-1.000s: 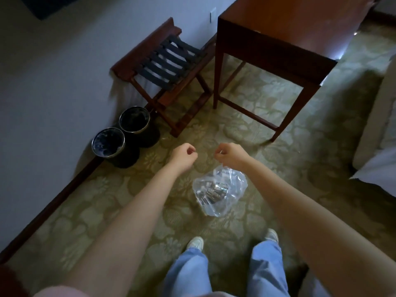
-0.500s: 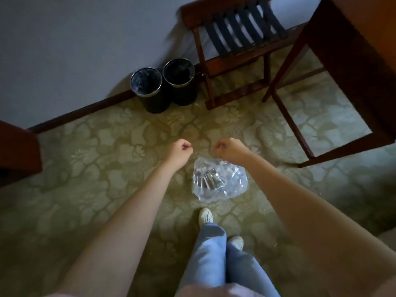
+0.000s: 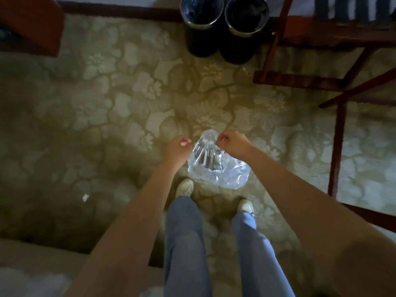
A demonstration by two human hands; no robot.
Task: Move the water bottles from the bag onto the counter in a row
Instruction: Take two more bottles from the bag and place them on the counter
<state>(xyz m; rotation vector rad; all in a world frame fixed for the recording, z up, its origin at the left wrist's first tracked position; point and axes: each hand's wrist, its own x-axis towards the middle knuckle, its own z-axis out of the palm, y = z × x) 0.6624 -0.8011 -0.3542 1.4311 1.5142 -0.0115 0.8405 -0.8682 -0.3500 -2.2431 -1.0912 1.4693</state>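
A clear plastic bag [image 3: 222, 170] hangs low over the carpet, just ahead of my feet. Several water bottles [image 3: 209, 157] show through it as pale upright shapes. My right hand [image 3: 232, 144] is closed on the bag's top right edge. My left hand [image 3: 177, 146] is a closed fist against the bag's top left edge; the plastic in it is too clear to make out. The bag's mouth rises between the two hands. No counter top is in view.
Two black waste bins [image 3: 202, 26] [image 3: 244, 28] stand against the wall ahead. A wooden luggage rack [image 3: 334, 35] and a table's dark legs [image 3: 338, 146] fill the right side. A reddish wooden furniture corner [image 3: 32, 22] sits top left. Patterned carpet [image 3: 107, 116] lies between.
The view has swung left and tilted down, so the bins and rack slid to the top edge. My hands have drawn closer together over the bag.
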